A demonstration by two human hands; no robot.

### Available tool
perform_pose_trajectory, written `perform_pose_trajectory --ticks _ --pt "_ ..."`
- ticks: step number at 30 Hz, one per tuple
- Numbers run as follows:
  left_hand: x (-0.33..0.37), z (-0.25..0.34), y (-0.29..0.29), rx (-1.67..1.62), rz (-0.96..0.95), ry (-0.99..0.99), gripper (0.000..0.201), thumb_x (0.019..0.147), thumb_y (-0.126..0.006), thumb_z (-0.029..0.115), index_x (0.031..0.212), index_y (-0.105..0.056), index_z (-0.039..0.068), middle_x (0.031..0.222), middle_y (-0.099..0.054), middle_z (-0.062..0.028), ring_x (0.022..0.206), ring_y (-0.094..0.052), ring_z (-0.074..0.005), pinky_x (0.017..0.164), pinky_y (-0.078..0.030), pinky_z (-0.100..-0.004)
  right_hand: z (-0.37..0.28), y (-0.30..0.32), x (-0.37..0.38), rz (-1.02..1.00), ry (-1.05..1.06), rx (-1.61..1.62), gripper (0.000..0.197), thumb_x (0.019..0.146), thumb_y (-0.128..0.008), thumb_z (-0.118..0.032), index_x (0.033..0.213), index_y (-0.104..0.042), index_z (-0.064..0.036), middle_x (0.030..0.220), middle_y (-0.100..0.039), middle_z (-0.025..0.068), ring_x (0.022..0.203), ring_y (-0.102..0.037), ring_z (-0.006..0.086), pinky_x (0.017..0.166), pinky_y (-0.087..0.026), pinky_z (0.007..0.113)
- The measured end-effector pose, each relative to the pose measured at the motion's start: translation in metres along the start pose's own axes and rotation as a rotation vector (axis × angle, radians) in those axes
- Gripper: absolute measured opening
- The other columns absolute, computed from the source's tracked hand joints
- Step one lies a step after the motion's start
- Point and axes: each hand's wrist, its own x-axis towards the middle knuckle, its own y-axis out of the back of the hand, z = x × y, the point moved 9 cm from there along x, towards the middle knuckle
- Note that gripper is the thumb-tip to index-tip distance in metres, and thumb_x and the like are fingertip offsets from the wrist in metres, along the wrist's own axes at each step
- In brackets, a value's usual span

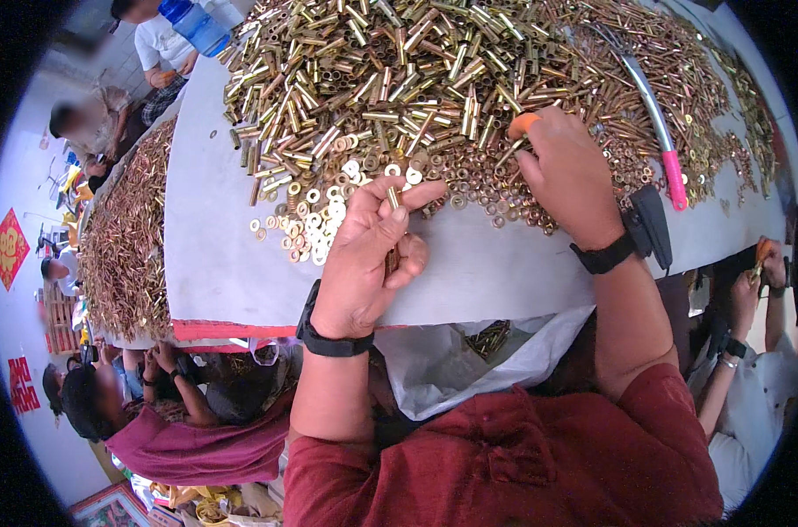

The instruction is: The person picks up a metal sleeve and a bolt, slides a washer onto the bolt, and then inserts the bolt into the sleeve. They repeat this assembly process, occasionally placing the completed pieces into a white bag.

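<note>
My left hand [364, 241] is closed over the near part of the table, palm turned up. Between its thumb and fingers stands a brass-coloured metal sleeve [393, 197]; more metal shows darkly in the palm. At the near edge of the heap, my right hand [567, 171] pinches a thin brass-coloured metal rod [509, 153] between thumb and fingers. An orange finger cover [523, 125] sits on one of its fingertips. Flat washers [313, 230] lie beside my left hand, and small nuts [504, 209] are scattered below my right.
A large heap of brass-coloured sleeves [355, 79] covers the far table [232, 272]. A curved tool with a pink handle [674, 180] lies at right. An open white sack [451, 373] hangs below the front edge. Co-workers sit at left, and another's hands [750, 290] show at right.
</note>
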Motion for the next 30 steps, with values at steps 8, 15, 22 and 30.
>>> perform_pose_trajectory --ticks 8,15,22,30 --pt "-0.004 -0.001 0.000 0.024 -0.068 0.067 0.027 0.103 -0.047 0.026 0.117 -0.055 0.005 0.103 -0.068 -0.0195 0.047 -0.036 -0.0056 0.041 -0.028 -0.0177 0.006 0.004 0.000 -0.026 -0.008 0.207 0.015 0.080 -0.065 -0.012 0.091 -0.059 -0.0046 0.086 -0.060 0.0137 0.085 -0.059 0.0345 0.075 -0.047 0.043" --pt "-0.005 0.002 -0.001 0.023 -0.048 0.036 0.027 0.103 -0.045 0.025 0.118 -0.055 0.005 0.098 -0.069 -0.0192 0.046 -0.035 -0.0055 0.041 -0.027 -0.0181 -0.011 0.010 -0.002 -0.115 -0.209 0.802 0.014 0.086 -0.065 -0.014 0.094 -0.064 -0.0033 0.078 -0.066 0.0127 0.071 -0.065 0.0253 0.064 -0.050 0.034" --pt "-0.007 0.021 -0.005 0.817 0.009 -0.293 0.017 0.096 -0.059 0.011 0.109 -0.061 0.002 0.092 -0.067 -0.0047 0.072 -0.054 -0.0079 0.066 -0.046 -0.0222 -0.041 0.014 -0.008 -0.127 -0.232 0.834 0.015 0.086 -0.068 -0.016 0.094 -0.065 -0.0041 0.080 -0.067 0.0118 0.073 -0.066 0.0263 0.065 -0.051 0.034" --pt "-0.013 0.045 -0.006 1.121 0.112 -0.506 0.016 0.086 -0.068 0.004 0.102 -0.066 0.000 0.089 -0.065 -0.0080 0.079 -0.061 -0.0179 0.073 -0.048 -0.0269 -0.057 0.013 -0.010 -0.130 -0.033 0.608 0.015 0.087 -0.065 -0.020 0.093 -0.065 -0.0064 0.079 -0.066 0.0145 0.075 -0.064 0.0357 0.064 -0.051 0.043"
